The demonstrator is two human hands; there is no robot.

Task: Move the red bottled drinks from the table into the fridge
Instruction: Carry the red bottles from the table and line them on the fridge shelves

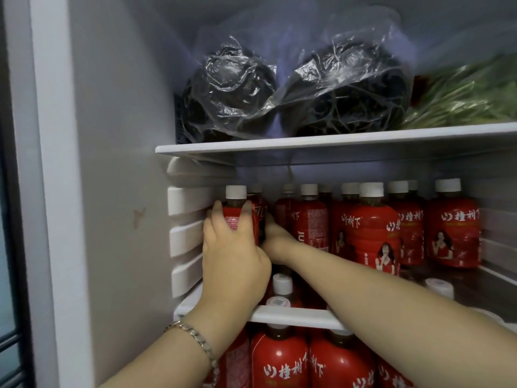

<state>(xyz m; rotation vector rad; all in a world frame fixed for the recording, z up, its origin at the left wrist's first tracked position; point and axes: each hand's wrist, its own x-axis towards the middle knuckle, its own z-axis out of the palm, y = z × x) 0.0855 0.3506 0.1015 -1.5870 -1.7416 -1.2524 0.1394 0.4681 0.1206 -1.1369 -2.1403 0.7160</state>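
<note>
Inside the open fridge, my left hand is wrapped around a red bottled drink with a white cap, held upright at the far left of the middle shelf. Just to its right, my right hand reaches in and its fingers close on a second red bottle behind the first; that hand is partly hidden. Several more red bottles stand in rows across the same shelf. Others fill the shelf below.
The upper shelf carries two dark bundles in clear plastic bags and bagged green vegetables. White ribbed rails line the fridge's left wall. A bracelet sits on my left wrist.
</note>
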